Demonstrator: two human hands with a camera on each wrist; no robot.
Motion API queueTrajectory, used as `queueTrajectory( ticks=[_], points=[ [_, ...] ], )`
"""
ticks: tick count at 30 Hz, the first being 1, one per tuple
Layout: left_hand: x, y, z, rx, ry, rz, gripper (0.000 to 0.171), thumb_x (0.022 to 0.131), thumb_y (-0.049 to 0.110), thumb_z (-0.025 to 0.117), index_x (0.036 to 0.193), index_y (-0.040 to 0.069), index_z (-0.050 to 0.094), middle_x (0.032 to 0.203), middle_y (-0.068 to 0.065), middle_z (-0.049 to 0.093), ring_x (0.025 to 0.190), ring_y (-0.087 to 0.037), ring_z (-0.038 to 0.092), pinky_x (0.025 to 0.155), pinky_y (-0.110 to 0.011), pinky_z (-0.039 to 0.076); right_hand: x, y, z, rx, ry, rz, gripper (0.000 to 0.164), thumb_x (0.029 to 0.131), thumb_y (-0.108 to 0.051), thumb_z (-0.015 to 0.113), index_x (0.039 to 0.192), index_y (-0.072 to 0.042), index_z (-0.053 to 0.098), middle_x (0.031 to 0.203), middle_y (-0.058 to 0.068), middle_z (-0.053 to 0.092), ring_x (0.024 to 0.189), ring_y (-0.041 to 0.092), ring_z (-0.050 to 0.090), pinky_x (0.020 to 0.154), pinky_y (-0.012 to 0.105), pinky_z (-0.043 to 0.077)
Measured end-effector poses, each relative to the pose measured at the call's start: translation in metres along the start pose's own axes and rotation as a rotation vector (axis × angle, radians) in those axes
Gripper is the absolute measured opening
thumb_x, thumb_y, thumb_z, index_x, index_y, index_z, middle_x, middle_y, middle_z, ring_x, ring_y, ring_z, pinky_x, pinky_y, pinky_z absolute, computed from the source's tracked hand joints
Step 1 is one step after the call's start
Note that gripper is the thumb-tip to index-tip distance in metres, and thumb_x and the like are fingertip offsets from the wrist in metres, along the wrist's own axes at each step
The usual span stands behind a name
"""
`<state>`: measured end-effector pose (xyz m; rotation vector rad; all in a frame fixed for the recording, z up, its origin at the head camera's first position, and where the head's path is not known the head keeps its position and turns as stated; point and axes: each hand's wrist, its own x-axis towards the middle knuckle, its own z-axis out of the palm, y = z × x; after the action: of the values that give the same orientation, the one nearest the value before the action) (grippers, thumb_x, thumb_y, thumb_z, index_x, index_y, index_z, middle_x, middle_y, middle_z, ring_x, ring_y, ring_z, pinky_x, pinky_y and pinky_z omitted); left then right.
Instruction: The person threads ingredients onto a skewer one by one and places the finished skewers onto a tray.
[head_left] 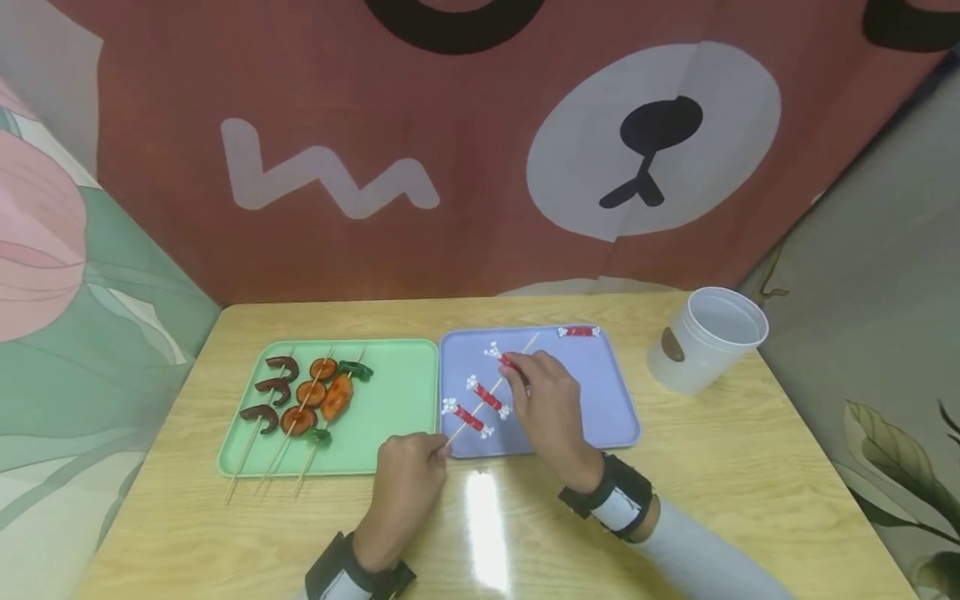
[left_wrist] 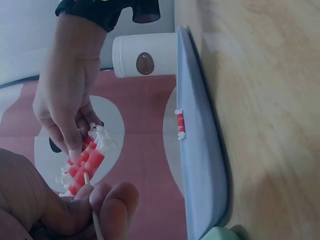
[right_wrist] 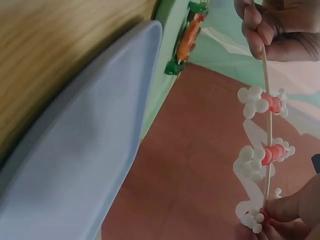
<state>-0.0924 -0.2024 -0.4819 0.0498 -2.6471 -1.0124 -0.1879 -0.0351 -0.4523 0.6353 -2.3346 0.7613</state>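
A wooden skewer (head_left: pixel 454 435) is held slanting above the purple tray (head_left: pixel 603 400). My left hand (head_left: pixel 408 479) pinches its lower end between thumb and fingers. Two red pieces with frilly white ends, a lower one (head_left: pixel 469 418) and a higher one (head_left: pixel 487 397), are threaded on the stick. My right hand (head_left: pixel 551 408) pinches a third such piece (head_left: pixel 506 360) farther up, with the skewer's tip beyond it. That piece is partly hidden by the fingers in the right wrist view. One more red piece (head_left: pixel 578 332) lies at the tray's far right edge.
On the left, a green tray (head_left: pixel 401 383) holds three finished skewers: curled dark red pieces (head_left: pixel 273 386), round orange slices (head_left: pixel 311 393), and an orange piece (head_left: pixel 337 398) between green ones. A white tub (head_left: pixel 697 367) stands at the right. A printed cloth (head_left: pixel 337 258) hangs behind the table.
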Motion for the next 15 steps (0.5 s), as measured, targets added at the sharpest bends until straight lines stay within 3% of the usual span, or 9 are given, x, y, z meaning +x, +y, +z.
queueTrajectory(
  ticks=[6, 13, 15],
  points=[
    [-0.0026, -0.0031, -0.0002, 0.004, -0.01, -0.025, 0.009, 0.078, -0.005, 0.08, 0.085, 0.001, 0.081, 0.082, -0.016, 0.078, 0.075, -0.031, 0.078, 0.068, -0.037, 0.067, -0.0016, -0.0048, 0.0039, -0.049, 0.029, -0.071, 0.017, 0.086, -0.009, 0.082, 0.099, 0.0, 0.077, 0.073, 0.007, 0.065, 0.067, 0.019, 0.064, 0.054, 0.027, 0.056],
    [-0.004, -0.0047, -0.0035, 0.006, -0.013, -0.04, 0.013, 0.077, -0.008, 0.079, 0.087, 0.0, 0.081, 0.081, -0.016, 0.078, 0.076, -0.031, 0.078, 0.068, -0.038, 0.067, -0.0033, -0.0074, 0.0056, -0.061, -0.027, -0.054, 0.037, 0.08, -0.025, 0.089, 0.105, -0.001, 0.077, 0.075, 0.008, 0.061, 0.067, 0.017, 0.056, 0.054, 0.029, 0.049],
    [-0.0047, -0.0046, -0.0021, 0.005, -0.008, -0.03, 0.013, 0.077, -0.009, 0.079, 0.086, 0.0, 0.081, 0.081, -0.016, 0.078, 0.075, -0.031, 0.078, 0.068, -0.038, 0.067, -0.0036, -0.0071, 0.0058, -0.048, -0.028, -0.05, 0.034, 0.08, -0.025, 0.088, 0.103, -0.001, 0.077, 0.074, 0.007, 0.061, 0.066, 0.016, 0.056, 0.053, 0.028, 0.049]
  ],
)
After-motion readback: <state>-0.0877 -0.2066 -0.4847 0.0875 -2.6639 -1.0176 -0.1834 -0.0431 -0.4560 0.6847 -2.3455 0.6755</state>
